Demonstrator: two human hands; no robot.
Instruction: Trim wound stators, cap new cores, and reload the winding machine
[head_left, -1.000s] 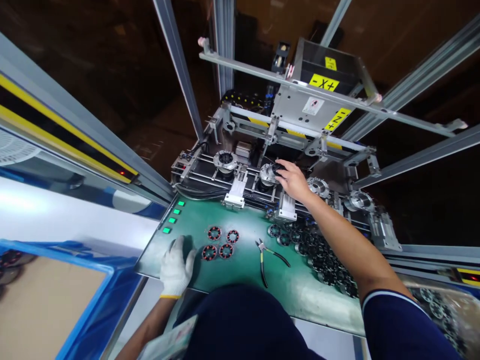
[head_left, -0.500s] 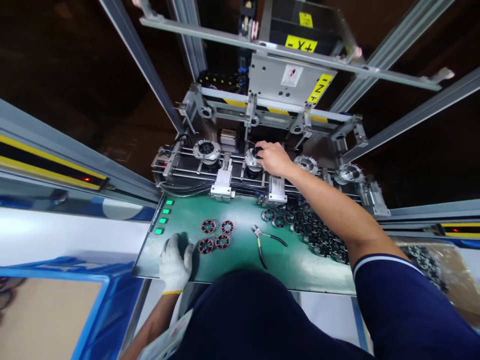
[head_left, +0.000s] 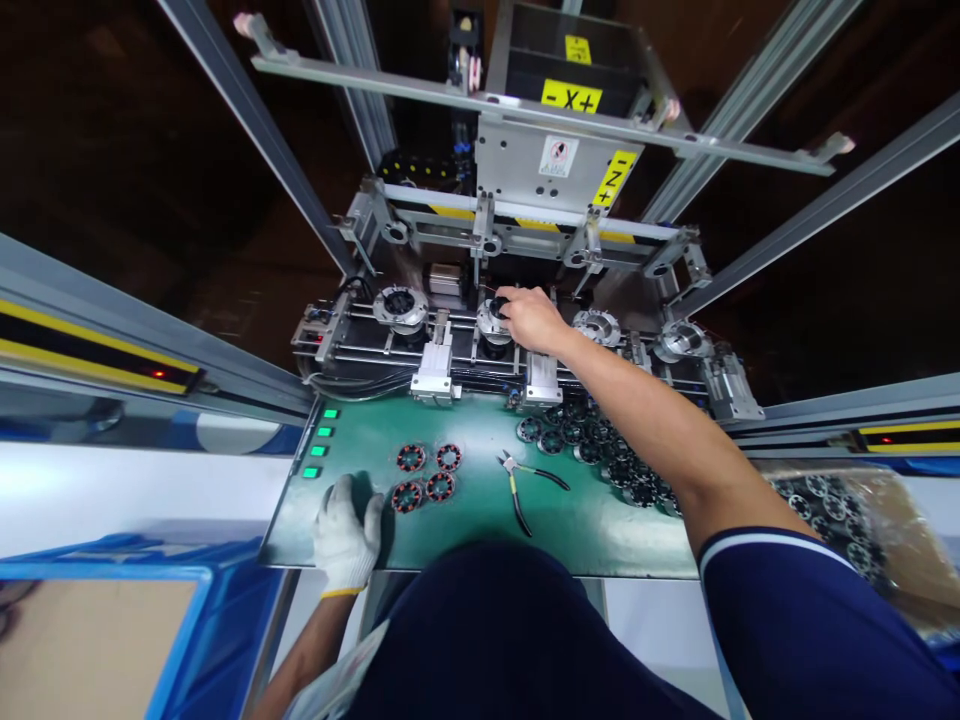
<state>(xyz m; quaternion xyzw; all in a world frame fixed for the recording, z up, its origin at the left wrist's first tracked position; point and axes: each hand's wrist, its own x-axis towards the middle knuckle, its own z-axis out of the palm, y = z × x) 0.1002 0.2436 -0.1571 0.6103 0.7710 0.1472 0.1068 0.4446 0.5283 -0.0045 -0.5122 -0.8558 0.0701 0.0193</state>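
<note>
Reaching forward across the green mat (head_left: 480, 500), the bare right hand (head_left: 532, 318) rests on the second of four round metal holders (head_left: 491, 322) that sit in a row along the machine's rail. Its fingers curl over a small dark ring-shaped part (head_left: 498, 303) on top of that holder, pinching it from the right and from above. The part is mostly hidden by the fingertips, so I cannot tell whether it is seated or only held against the holder. The forearm runs diagonally from the lower right up to the holder, elbow out, wrist nearly straight, palm turned down.

The gloved left hand (head_left: 346, 530) lies flat on the near left edge of the mat, fingers spread and closed on nothing, well apart from the holder. Just to its right lie four red-and-black wound rings (head_left: 424, 474) in a loose cluster. A pair of cutters (head_left: 521, 485) lies in the middle of the mat, jaws pointing away from the person. A heap of dark rings (head_left: 615, 455) spreads along the right side under the forearm. A row of green lit buttons (head_left: 321, 441) runs up the mat's left edge.
</note>
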